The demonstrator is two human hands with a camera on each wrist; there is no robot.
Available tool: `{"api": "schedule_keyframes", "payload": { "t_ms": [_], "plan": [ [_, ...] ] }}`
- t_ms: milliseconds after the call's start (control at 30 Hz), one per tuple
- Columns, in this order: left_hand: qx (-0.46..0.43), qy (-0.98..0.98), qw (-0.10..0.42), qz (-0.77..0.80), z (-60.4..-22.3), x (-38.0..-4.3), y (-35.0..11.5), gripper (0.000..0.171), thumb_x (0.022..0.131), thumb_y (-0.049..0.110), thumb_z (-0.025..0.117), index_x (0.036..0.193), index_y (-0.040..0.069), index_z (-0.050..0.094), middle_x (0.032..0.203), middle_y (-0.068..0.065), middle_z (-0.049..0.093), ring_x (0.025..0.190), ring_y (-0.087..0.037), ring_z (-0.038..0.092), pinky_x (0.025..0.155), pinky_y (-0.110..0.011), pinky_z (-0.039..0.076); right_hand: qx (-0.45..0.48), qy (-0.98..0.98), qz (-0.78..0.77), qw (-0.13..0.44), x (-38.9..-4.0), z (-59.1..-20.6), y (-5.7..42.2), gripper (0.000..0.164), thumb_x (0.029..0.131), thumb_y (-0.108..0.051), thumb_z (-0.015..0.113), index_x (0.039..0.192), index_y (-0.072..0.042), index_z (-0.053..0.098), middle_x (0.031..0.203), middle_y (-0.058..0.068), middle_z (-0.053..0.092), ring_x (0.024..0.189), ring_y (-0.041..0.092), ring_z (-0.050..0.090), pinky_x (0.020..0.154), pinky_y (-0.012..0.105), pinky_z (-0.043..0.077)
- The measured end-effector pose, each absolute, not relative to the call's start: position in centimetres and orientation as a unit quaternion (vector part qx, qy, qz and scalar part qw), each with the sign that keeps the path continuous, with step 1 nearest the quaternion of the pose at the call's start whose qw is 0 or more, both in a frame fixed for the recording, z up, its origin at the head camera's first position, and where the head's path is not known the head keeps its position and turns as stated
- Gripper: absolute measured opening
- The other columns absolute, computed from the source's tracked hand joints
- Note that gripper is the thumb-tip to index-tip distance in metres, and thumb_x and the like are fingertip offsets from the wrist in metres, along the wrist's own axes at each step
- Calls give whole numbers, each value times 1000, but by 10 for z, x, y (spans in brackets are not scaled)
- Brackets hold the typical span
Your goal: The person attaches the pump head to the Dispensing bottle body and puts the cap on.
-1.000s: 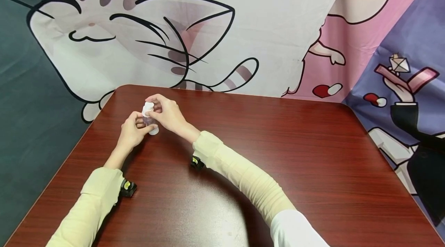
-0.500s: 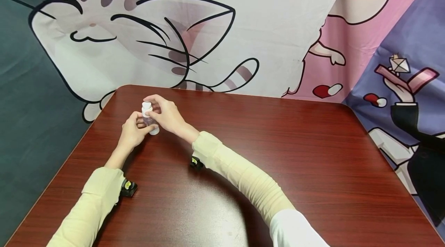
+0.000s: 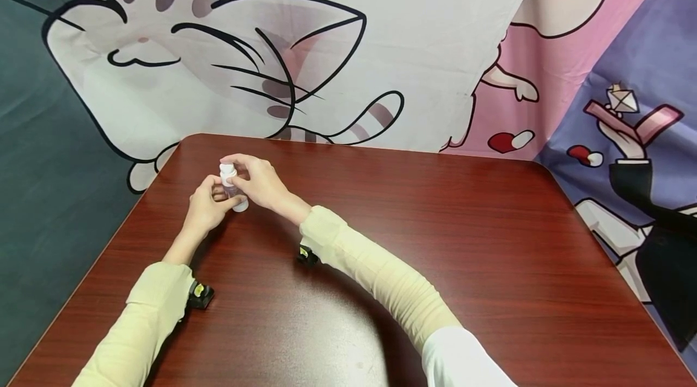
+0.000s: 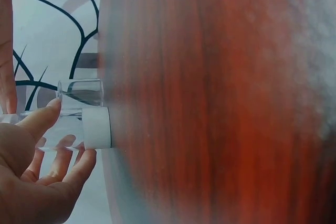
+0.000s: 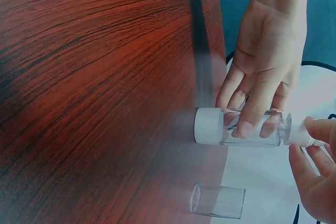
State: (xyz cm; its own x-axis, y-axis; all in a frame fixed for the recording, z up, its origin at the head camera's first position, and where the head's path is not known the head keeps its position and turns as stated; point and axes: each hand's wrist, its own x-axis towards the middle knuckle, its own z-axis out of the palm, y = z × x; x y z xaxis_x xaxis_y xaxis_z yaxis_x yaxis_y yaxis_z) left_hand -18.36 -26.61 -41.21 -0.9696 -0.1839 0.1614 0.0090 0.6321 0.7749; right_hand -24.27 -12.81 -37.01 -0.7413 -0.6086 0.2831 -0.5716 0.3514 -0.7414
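Plainly, the head view shows a reddish-brown table (image 3: pixel 435 266) backed by a cloth backdrop (image 3: pixel 435 54) with a printed cat, pale sleeves (image 3: pixel 381 278) reaching in over the wood and a small black device (image 3: pixel 200 295) at the left wrist. Near the table's far left corner is the bottle (image 3: pixel 231 190), upright with a slight lean, its middle partly covered by both hands. The left hand (image 3: pixel 205 208) holds it low and the right hand (image 3: pixel 261 180) has thumb and fingers at its white top (image 3: pixel 227 168). In the left wrist view, a clear cylinder (image 4: pixel 82 92) sits just beyond the bottle, and the left thumb (image 4: pixel 42 119) crosses the see-through body while the fingers curl round underneath, a narrow grip above the white base (image 4: pixel 97 128). In the right wrist view, the cylinder is near the bottle but apart from it; the left fingers wrap the clear body, and the right hand, cut off by the picture's edge, pinches the white top narrowly between thumb and fingers.
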Motion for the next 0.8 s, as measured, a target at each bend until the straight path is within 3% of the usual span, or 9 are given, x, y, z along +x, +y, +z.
{"api": "schedule_keyframes", "payload": {
  "t_ms": [400, 500, 600, 700, 800],
  "plan": [
    [47, -898, 116, -422, -412, -183, -266, 42, 85, 15, 73, 112, -5, 47, 116, -29, 64, 105, -39, 65, 67, 0, 39, -366, 822, -436, 11, -244, -374, -128, 33, 91, -9, 64, 124, -12, 60, 120, 3, 66, 99, 5, 65, 78, 4, 44],
    [48, -899, 117, -420, -413, -183, -267, 43, 85, 19, 74, 110, -5, 48, 116, -29, 64, 106, -40, 65, 75, -13, 50, -369, 821, -435, 6, -245, -375, -128, 37, 90, -11, 67, 125, -12, 58, 122, 2, 65, 98, 4, 64, 79, 6, 45],
    [49, -898, 119, -421, -415, -184, -268, 42, 84, 22, 75, 107, -2, 49, 114, -29, 65, 104, -40, 65, 83, -35, 55, -376, 813, -444, 12, -245, -375, -127, 44, 89, -12, 68, 130, -10, 54, 129, 4, 62, 103, 7, 63, 85, 11, 48],
    [53, -893, 124, -429, -415, -184, -267, 41, 82, 22, 76, 105, 0, 51, 110, -27, 67, 99, -36, 68, 85, -41, 52, -384, 809, -444, 29, -245, -373, -126, 48, 90, -12, 65, 135, -9, 49, 136, 6, 57, 112, 10, 61, 93, 18, 48],
    [56, -893, 123, -430, -414, -184, -267, 39, 83, 18, 74, 108, -1, 52, 110, -26, 67, 99, -35, 67, 86, -41, 50, -394, 815, -422, 39, -244, -372, -125, 48, 92, -11, 59, 139, -11, 47, 139, 4, 55, 113, 9, 57, 95, 17, 44]
  ]
}}
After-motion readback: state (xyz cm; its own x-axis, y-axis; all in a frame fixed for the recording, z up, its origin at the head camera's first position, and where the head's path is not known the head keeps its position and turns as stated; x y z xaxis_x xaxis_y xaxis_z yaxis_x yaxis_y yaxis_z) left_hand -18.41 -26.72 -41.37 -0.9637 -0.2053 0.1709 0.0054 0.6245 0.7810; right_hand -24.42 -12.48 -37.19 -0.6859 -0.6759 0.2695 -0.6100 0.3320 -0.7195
